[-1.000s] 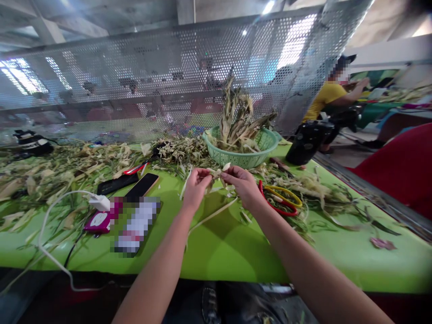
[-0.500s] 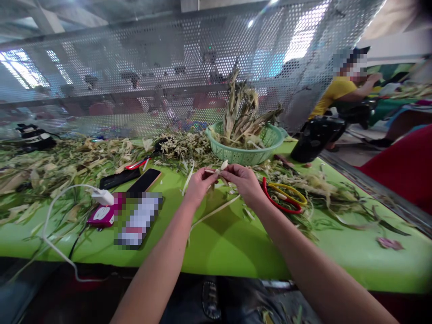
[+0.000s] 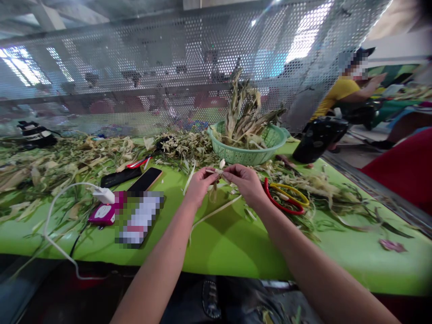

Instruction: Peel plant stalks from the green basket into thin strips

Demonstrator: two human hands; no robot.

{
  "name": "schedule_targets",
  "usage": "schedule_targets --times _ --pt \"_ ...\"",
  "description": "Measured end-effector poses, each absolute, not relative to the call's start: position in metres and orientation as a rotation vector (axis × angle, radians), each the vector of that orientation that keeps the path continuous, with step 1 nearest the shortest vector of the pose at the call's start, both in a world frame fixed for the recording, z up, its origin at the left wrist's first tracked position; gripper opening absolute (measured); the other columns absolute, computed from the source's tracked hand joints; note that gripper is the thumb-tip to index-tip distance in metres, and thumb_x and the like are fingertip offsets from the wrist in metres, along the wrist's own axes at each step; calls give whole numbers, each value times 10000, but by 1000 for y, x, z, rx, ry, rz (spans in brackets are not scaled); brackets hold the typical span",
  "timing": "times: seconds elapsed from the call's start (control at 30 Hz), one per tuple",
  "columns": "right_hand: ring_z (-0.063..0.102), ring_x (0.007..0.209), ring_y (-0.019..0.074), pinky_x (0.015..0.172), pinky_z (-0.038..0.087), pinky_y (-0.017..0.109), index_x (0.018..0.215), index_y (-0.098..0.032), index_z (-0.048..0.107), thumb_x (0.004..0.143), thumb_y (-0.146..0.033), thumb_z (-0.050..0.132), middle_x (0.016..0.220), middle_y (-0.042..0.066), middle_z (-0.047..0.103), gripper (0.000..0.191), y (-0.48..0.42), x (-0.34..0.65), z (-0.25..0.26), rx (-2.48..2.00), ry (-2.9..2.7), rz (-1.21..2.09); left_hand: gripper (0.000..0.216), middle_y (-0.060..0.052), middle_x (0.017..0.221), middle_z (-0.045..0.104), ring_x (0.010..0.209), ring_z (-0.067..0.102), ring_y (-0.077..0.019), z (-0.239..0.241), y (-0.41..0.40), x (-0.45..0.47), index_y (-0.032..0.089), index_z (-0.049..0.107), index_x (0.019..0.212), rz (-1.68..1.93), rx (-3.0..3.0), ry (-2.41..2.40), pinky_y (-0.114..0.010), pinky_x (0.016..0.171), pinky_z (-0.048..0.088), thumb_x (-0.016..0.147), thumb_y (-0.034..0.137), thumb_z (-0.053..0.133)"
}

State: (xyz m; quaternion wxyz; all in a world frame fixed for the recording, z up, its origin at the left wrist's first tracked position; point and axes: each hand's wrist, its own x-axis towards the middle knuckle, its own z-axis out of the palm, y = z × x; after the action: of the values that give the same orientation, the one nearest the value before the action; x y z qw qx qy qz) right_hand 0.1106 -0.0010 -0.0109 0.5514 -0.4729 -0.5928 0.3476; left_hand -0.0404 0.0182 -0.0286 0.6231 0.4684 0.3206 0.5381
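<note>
Husk strip (image 3: 219,171) is pinched by left hand (image 3: 199,185) and right hand (image 3: 246,181), close together (a green plastic basket (image 3: 245,156) stands just beyond).

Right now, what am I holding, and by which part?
A pale plant piece, pinched below its upright white tip, between left grip and right grip.

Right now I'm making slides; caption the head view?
Left hand and right hand pinch pale plant strips near a green plastic basket.
</note>
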Motion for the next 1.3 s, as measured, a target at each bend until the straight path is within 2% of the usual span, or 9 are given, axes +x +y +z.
schedule_targets --times 0.2,0.37,0.57,0.87,0.97,1.13,1.3 --pt "452 610 131 569 347 266 750 -177 637 714 -446 711 645 -4 558 281 0 110 -12 -1116 -1444 808 283 7 740 626 667 569 -100 -28 17 -41 150 627 822 1150 964 724 -261 733 452 627 271 792" --pt "403 565 108 548 297 262 716 -180 604 749 -483 689 608 -33 492 316 -2 108 -10 -1065 -1387 982 335 5 780 647 728 605 -118 -27 15 -41 171 611 888 1174 1066 725 -280 764 475 661 345 786" --pt "434 582 118 572 322 268 673 -186 590 709 -535 718 611 -26 519 373 1 111 -12 -1073 -1350 932 312 -27 796 673 704 617 -141 -23 13 -44 162 644 861 1112 1046 746 -303 730 494 741 443 705" --pt "372 522 102 512 262 264 664 -194 591 679 -526 737 567 -39 484 363 0 110 -13 -1074 -1284 978 182 -8 766 656 725 576 -112 -24 14 -41 155 656 821 1164 1308 721 -251 744 454 670 215 738" --pt "357 503 96 495 248 262 672 -192 593 666 -514 749 559 -38 486 358 -2 110 -9 -1050 -1227 1065 185 -11 790 661 756 581 -122 -22 13 -40 163 655 840 1170 1346 699 -258 758 453 689 239 732" --pt "363 506 96 501 263 263 693 -190 609 684 -469 750 566 -35 488 313 -1 115 -6 -1012 -1183 1065 290 -49 936 682 842 623 -150 -25 14 -41 172 659 976 1079 1240 687 -298 802 466 721 293 724" --pt "389 538 103 497 290 250 700 -193 608 669 -501 754 587 -26 499 342 -1 114 -9 -1058 -1198 984 268 -9 762 658 702 597 -121 -28 16 -44 166 652 915 1070 1317 751 -258 696 451 672 226 746"
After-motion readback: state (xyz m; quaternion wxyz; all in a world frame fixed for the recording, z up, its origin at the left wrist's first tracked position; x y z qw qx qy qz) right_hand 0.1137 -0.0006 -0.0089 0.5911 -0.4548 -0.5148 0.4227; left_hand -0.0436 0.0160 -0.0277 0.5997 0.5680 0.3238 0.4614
